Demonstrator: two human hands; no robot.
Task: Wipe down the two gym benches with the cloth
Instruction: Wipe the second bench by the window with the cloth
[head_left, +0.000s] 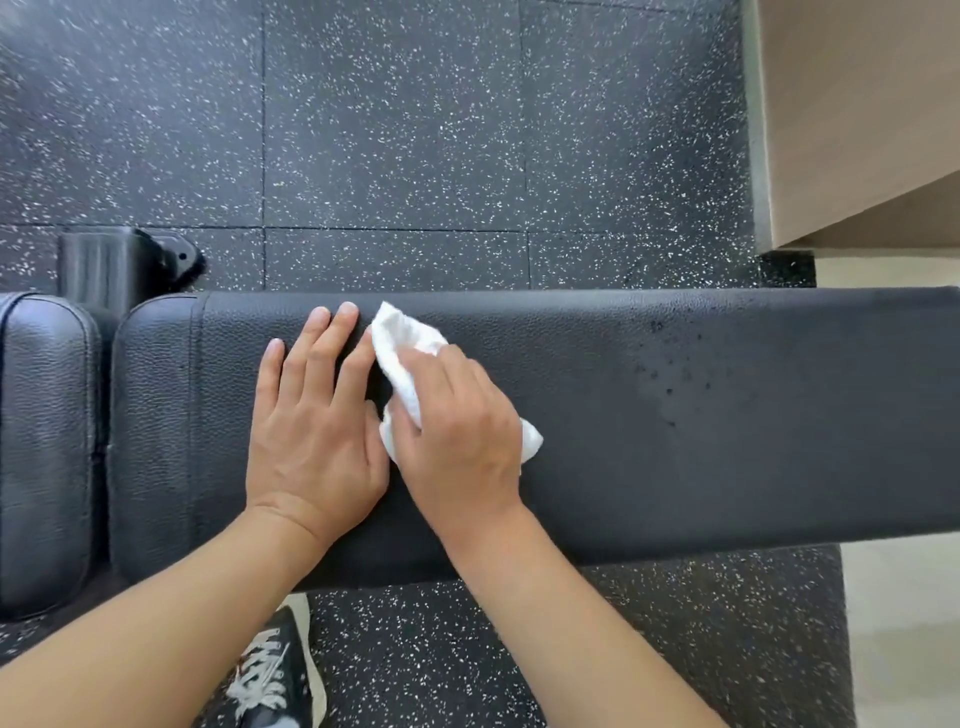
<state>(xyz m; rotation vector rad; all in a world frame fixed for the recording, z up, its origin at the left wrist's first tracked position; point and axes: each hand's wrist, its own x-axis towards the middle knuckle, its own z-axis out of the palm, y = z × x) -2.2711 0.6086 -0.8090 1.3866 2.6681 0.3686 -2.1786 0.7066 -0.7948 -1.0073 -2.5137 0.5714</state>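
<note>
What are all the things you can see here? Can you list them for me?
bench pad: one, black, across the middle, dark droplet specks toward its right end
second pad: one, black, at the left edge, beside the bench pad
cloth: one, white, crumpled, on the bench pad
bench foot: one, black, on the floor behind the pads
floor: black with white flecks
wall: beige, top right
shoe: one, black and white, bottom
left hand: flat on the bench pad
right hand: holds the cloth
</note>
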